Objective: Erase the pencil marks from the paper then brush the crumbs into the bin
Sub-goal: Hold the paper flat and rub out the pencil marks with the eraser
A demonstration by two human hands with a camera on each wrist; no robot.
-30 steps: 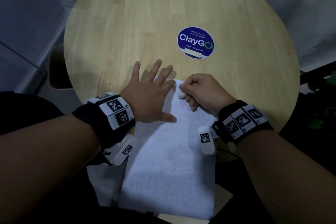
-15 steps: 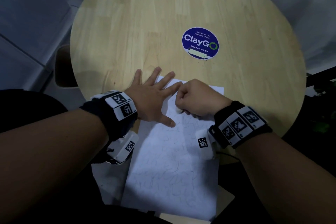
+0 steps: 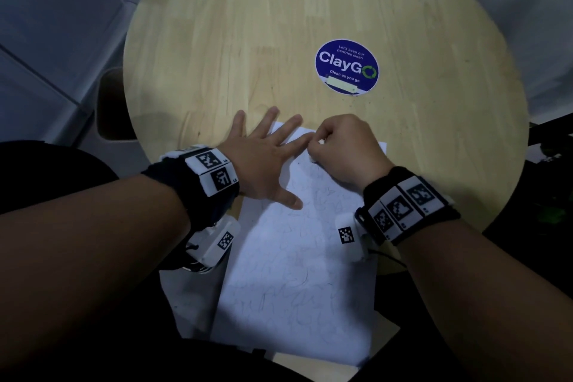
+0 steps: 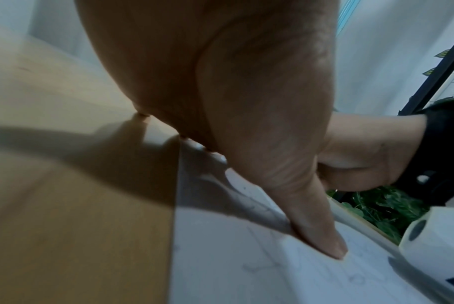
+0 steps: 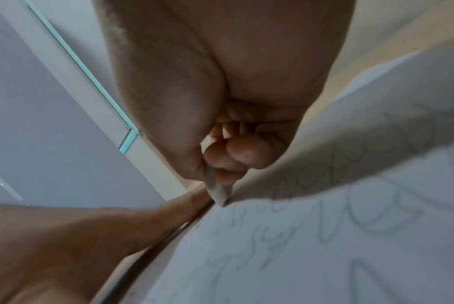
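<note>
Pinching eraser (image 5: 215, 191) — right grip (image 3: 341, 146) — on paper (image 3: 297, 273)

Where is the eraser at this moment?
The eraser is pinched in the right hand, its tip on the far end of the paper, beside the left hand's fingertips.

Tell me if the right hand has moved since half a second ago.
Yes. The right hand, gripping the eraser, has shifted up the paper, closer to the ClayGo sticker.
</note>
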